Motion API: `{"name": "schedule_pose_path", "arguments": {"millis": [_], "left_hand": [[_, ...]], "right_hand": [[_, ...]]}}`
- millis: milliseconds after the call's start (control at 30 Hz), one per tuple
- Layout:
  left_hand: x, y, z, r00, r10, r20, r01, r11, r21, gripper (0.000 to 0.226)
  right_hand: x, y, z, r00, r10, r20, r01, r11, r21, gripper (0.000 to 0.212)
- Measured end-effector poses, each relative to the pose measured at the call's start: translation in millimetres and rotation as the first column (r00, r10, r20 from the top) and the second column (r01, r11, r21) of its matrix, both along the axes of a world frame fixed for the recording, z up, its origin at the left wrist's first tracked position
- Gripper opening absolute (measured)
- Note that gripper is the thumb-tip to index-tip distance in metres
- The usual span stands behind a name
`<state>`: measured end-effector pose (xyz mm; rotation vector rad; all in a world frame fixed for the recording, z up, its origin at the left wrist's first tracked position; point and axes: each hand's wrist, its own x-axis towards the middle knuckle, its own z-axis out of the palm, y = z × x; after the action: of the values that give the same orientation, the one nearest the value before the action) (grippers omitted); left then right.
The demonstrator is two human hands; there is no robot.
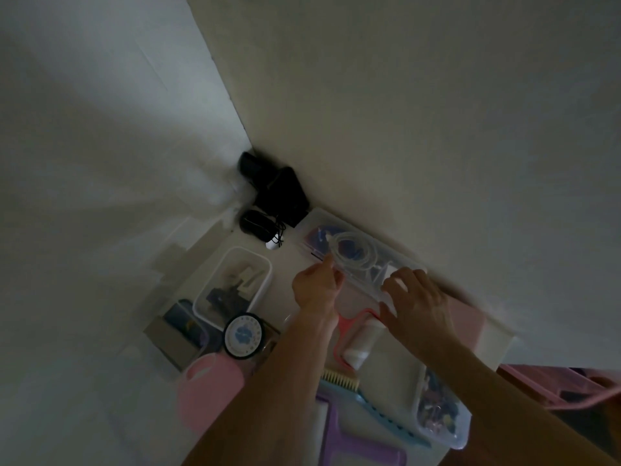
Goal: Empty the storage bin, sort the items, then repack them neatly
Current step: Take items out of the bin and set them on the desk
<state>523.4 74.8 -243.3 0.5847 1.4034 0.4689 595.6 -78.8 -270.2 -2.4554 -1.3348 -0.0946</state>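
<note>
Both hands are on the clear box (361,260) against the wall: left hand (317,287) pinching its near edge, right hand (416,297) spread over the right end, fingers fairly straight. Looks like lifting or opening it. I'd keep it level and go slow so the coiled tube (353,248) inside stays put. Its long axis runs along the wall, far-left to near-right.
</note>
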Motion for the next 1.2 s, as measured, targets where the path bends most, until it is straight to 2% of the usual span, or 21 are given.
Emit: {"name": "schedule_pose_path", "arguments": {"millis": [100,233,333,433,533,767,900,1067,1200], "left_hand": [[1,5,0,1.000,0.008,-0.012,-0.008,1.000,0.006,0.017],[3,10,-8,0.998,0.058,-0.033,-0.059,0.998,-0.037,0.004],[4,10,-2,0.996,-0.017,-0.084,0.018,1.000,0.016,0.008],[3,10,-6,0.999,0.033,-0.014,-0.034,0.996,-0.084,0.010],[-2,7,-7,0.988,-0.108,-0.114,0.102,0.993,-0.064,0.020],[-5,7,-13,0.992,-0.121,-0.041,0.116,0.987,-0.110,0.022],[-5,10,-19,0.992,-0.128,0.001,0.127,0.987,-0.096,0.022],[0,30,-28,0.997,-0.006,0.080,0.009,0.999,-0.038,0.032],[1,41,-44,0.996,0.079,0.039,-0.082,0.994,0.071,0.024]], "right_hand": [[1,-1,1,1.000,-0.004,-0.015,0.004,1.000,0.003,0.031],[3,0,0,0.997,-0.035,-0.062,0.034,0.999,-0.024,0.018],[3,2,1,0.995,-0.050,-0.090,0.045,0.998,-0.053,0.015],[1,4,5,0.991,-0.063,-0.117,0.054,0.996,-0.078,0.016],[1,4,7,0.990,-0.067,-0.127,0.056,0.994,-0.089,0.016],[2,8,7,0.982,-0.108,-0.153,0.087,0.987,-0.138,0.015],[8,12,10,0.974,-0.142,-0.174,0.106,0.974,-0.203,0.025],[12,15,7,0.976,-0.140,-0.167,0.091,0.958,-0.271,0.036],[11,16,-2,0.981,-0.126,-0.147,0.085,0.963,-0.255,0.063]]}}
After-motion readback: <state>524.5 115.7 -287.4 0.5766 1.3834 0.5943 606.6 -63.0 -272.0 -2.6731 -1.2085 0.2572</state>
